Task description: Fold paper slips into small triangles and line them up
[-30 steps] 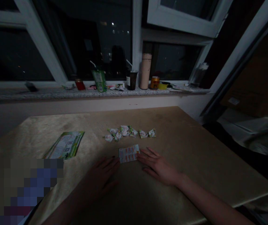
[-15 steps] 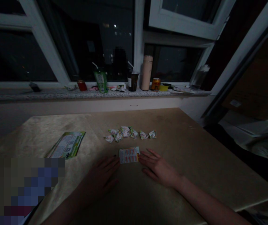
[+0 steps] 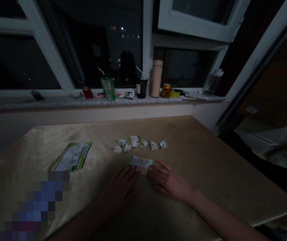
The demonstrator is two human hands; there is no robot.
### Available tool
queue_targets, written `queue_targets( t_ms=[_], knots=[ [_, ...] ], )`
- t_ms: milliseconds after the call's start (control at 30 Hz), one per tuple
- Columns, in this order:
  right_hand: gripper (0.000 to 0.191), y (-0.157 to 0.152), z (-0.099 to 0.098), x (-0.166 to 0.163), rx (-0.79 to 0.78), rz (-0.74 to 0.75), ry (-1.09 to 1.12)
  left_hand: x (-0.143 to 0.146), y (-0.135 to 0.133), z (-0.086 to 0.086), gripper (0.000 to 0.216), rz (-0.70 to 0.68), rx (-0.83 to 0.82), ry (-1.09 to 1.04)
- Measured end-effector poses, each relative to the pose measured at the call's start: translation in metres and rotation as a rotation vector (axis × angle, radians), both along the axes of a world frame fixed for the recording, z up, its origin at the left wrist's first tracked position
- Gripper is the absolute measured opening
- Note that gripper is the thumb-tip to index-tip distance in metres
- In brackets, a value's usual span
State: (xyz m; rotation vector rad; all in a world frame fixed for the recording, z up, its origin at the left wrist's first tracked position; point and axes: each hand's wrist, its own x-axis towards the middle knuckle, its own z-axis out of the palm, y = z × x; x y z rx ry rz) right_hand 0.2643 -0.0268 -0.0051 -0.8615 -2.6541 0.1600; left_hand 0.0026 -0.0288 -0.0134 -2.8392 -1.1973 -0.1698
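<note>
A small printed paper slip lies on the tan table in front of me, now turned at a slant. My left hand rests flat on the table with its fingertips over the slip's near left edge. My right hand also lies flat, fingers spread, fingertips touching the slip's right side. Just beyond the slip sits a row of several small folded paper pieces in white and green.
A green leaflet lies on the table to the left. The stone windowsill behind carries a green drink carton, a dark cup, a tall flask, two cans and scraps. Dark clutter lies at the right.
Both hands have slid inward onto the slip, and the slip has turned from square to slanted, its left end lifted or pushed by my left fingers.
</note>
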Motion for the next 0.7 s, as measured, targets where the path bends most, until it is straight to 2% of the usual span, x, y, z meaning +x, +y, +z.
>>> queue_targets(
  t_ms=[367, 700],
  knots=[
    [0.045, -0.002, 0.001, -0.005, -0.151, 0.097, -0.022, -0.001, 0.006, -0.003, 0.052, 0.034, 0.016, -0.031],
    [0.045, -0.011, 0.009, -0.024, -0.187, 0.201, 0.05, -0.006, 0.016, -0.005, 0.05, 0.006, -0.004, -0.047]
  ],
)
